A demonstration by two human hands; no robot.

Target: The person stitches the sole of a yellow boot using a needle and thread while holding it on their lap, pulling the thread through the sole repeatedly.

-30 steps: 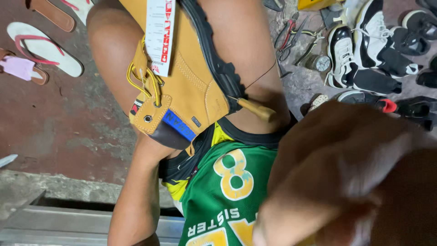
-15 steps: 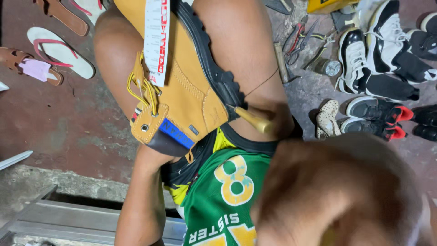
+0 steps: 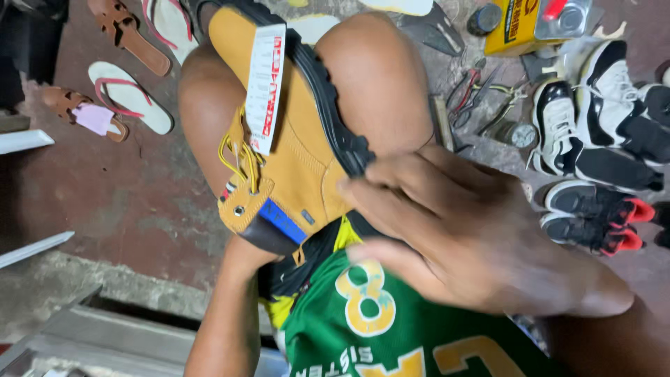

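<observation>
A tan work boot [image 3: 300,160] with a black lugged sole [image 3: 328,119], yellow laces and a white hang tag [image 3: 265,84] is wedged between my bare knees, toe pointing away. My right hand [image 3: 467,237] fills the foreground with its fingers curled against the sole's edge, over the spot where a wooden-handled awl stuck out a moment ago; the awl is hidden under the fingers. My left forearm [image 3: 230,321] runs up to the boot's collar, and my left hand is hidden behind or inside the boot. I wear a green jersey [image 3: 349,328].
Brown sandals [image 3: 132,42] and a white flip-flop [image 3: 132,98] lie on the reddish floor at the left. At the right are black-and-white sneakers [image 3: 600,119], black-and-red sneakers [image 3: 593,216], pliers [image 3: 467,91] and a yellow can [image 3: 530,24]. A metal step [image 3: 105,342] is at the lower left.
My right hand has moved from close in front of the camera down to the boot's sole, covering the awl handle that was visible before. The view has shifted slightly.
</observation>
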